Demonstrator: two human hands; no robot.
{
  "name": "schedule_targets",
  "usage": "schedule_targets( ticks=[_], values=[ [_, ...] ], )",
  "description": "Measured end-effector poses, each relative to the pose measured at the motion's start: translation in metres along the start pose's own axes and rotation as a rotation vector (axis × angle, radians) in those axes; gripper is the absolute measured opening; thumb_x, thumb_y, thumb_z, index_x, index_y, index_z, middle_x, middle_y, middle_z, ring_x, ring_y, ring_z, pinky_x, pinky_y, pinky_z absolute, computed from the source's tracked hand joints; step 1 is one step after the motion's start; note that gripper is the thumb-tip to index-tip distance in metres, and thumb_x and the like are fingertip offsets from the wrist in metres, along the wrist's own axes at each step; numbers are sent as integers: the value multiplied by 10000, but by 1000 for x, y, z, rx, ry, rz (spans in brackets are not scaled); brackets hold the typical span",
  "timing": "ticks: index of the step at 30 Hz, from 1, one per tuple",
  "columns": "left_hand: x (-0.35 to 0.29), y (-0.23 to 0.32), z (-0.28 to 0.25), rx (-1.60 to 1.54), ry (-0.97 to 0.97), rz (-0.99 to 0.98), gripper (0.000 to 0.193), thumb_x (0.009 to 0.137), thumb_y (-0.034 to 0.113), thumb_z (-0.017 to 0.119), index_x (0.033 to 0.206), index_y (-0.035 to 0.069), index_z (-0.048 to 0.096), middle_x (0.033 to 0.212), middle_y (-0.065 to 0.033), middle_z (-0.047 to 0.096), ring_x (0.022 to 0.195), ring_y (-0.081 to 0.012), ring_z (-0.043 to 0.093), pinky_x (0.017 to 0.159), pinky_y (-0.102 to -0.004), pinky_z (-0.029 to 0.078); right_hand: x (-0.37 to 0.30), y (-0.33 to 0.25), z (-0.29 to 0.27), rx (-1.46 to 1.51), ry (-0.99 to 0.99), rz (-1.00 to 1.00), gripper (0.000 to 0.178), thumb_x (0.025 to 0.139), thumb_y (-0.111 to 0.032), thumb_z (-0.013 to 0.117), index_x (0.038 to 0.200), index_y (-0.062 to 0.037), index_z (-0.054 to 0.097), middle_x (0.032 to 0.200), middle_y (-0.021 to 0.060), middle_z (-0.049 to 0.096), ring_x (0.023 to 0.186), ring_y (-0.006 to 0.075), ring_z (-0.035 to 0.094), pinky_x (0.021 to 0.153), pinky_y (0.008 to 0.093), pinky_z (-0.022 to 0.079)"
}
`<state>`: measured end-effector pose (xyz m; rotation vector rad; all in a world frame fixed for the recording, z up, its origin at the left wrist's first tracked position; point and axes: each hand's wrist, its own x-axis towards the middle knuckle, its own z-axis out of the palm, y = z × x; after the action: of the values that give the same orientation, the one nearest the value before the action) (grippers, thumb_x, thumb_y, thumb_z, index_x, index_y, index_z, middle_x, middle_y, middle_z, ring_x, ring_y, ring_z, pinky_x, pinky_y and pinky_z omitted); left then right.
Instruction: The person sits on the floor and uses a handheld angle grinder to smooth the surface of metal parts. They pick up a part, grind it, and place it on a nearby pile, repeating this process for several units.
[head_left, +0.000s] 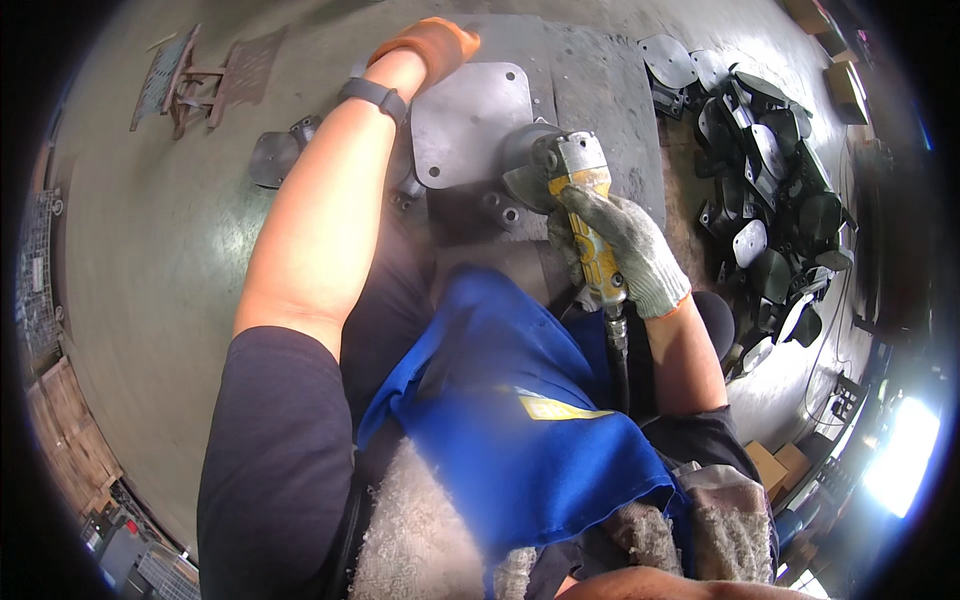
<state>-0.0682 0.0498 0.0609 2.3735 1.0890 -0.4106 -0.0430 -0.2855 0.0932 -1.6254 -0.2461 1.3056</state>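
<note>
My right hand [622, 248], in a grey knit glove, grips a yellow angle grinder [575, 190] whose disc end rests against the right edge of a grey metal plate [468, 122] with corner holes. A black hose runs from the grinder's tail toward my lap. My left hand [430, 45], in an orange glove, reaches past the plate's far left corner and presses down there. A dark band sits on that wrist. The plate lies on a darker steel sheet [590, 90] on the floor.
A heap of dark round-and-flat metal parts [770, 180] lies to the right. Another such part [275, 155] sits left of my arm, with a rusty frame [195, 85] beyond. A blue cloth [510, 400] covers my lap. Cardboard boxes [780, 465] stand at lower right.
</note>
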Motion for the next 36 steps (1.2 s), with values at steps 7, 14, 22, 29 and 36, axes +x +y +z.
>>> schedule_targets(
  ticks=[7, 14, 22, 29, 36],
  values=[
    [27, -16, 16, 25, 67, 11, 522, 980, 412, 445, 1310, 69, 660, 1380, -168, 649, 1272, -401, 605, 1079, -513, 445, 10, -13, 9, -50, -63, -3, 420, 984, -427, 695, 1060, -14, 690, 800, 52, 683, 629, 130, 626, 576, 267, 501],
    [20, -11, 9, 58, 50, 36, 549, 996, 434, 441, 1346, 57, 632, 1446, -166, 609, 1300, -409, 585, 1099, -515, 433, 8, -4, 8, 9, -9, -1, 416, 978, -431, 704, 1052, -22, 692, 808, 49, 687, 646, 128, 639, 569, 267, 502],
    [16, -14, 13, 30, 107, 12, 523, 977, 413, 451, 1297, 49, 648, 1342, -186, 658, 1234, -420, 618, 1054, -519, 459, 7, 2, -2, -60, 11, 52, 429, 987, -419, 698, 1132, -16, 681, 860, 49, 693, 663, 124, 640, 582, 260, 512],
    [7, -10, 6, 47, 73, 46, 525, 981, 423, 452, 1297, 54, 651, 1349, -178, 659, 1231, -426, 622, 1050, -518, 467, -1, -9, 19, -26, -77, 109, 427, 994, -418, 689, 1147, -20, 674, 863, 53, 686, 685, 129, 634, 602, 269, 512],
    [0, -5, 5, 63, 91, 9, 541, 994, 433, 440, 1311, 50, 651, 1379, -182, 647, 1257, -426, 612, 1054, -514, 469, -6, -6, 28, -129, -62, 100, 415, 997, -422, 683, 1116, -24, 683, 855, 43, 690, 678, 127, 643, 591, 273, 510]
  ],
)
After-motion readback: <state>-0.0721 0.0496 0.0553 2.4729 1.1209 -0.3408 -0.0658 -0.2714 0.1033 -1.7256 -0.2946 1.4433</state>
